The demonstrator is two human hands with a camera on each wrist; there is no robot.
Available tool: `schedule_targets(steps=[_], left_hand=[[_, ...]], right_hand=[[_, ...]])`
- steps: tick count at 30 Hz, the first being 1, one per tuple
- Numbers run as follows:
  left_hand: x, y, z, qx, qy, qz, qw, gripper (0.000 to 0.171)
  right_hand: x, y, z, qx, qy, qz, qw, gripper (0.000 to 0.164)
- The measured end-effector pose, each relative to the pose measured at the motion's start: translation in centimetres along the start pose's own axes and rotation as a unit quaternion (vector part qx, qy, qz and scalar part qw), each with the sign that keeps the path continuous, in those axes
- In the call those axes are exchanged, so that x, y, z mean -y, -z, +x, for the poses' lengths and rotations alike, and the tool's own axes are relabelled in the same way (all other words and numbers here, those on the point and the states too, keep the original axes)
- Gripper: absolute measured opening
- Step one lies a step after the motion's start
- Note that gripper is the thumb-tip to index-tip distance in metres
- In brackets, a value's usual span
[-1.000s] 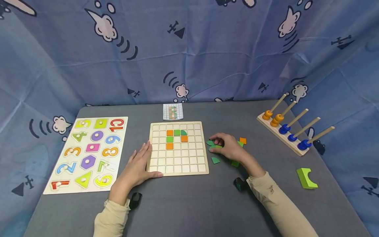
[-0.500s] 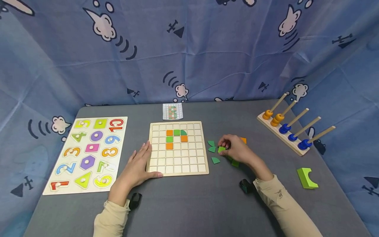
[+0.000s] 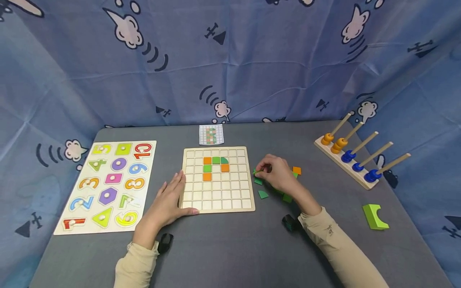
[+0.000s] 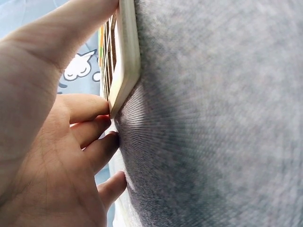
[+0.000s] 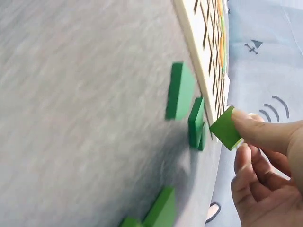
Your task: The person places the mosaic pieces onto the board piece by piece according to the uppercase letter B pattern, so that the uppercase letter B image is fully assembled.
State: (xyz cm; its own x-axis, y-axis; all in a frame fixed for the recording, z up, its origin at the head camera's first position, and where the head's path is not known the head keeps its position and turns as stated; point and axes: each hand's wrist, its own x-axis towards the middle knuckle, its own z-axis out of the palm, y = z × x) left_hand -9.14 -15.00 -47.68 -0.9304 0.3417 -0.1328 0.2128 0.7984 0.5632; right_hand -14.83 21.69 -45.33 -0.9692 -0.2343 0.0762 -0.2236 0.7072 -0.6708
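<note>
My left hand (image 3: 163, 206) lies along the wooden grid board (image 3: 230, 206), straight fingers at its left edge and thumb at its front edge. Orange and green tiles sit in several upper cells of the board. Between thumb and fingers, my right hand (image 3: 278, 174) pinches a light green square tile (image 5: 226, 128), raised just right of the board. Beneath and beside it on the table are dark green rounded-edge tiles (image 5: 181, 92). Green tiles (image 3: 287, 198) and an orange tile (image 3: 297, 171) lie around the right hand, some of them partly covered by it.
A small printed pattern card (image 3: 211, 135) lies behind the board. To the left is a number-and-shape puzzle board (image 3: 119, 184). At the right stand a peg stacker (image 3: 345, 162) with orange and blue beads and a green arch block (image 3: 374, 217). A blue patterned cloth (image 3: 230, 64) hangs behind.
My right hand drew back over the tiles, picked up the light green square tile, then moved left with it toward the board. The left hand stays put.
</note>
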Motion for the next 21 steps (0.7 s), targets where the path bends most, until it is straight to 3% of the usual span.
schedule_targets(steps=[6, 11, 21], left_hand=[[-0.1, 0.0, 0.0, 0.003, 0.003, 0.002, 1.0, 0.121], [-0.2, 0.1, 0.0, 0.002, 0.005, -0.002, 1.0, 0.121], [0.0, 0.0, 0.0, 0.005, 0.01, 0.002, 0.9999, 0.122]], right_hand=[[1.4, -1.2, 0.8, -0.012, -0.008, 0.048, 0.999, 0.007], [2.8, -3.2, 1.5, 0.01, -0.021, 0.092, 0.995, 0.007], [5.0, -6.7, 3.1, 0.033, 0.004, 0.103, 0.994, 0.007]])
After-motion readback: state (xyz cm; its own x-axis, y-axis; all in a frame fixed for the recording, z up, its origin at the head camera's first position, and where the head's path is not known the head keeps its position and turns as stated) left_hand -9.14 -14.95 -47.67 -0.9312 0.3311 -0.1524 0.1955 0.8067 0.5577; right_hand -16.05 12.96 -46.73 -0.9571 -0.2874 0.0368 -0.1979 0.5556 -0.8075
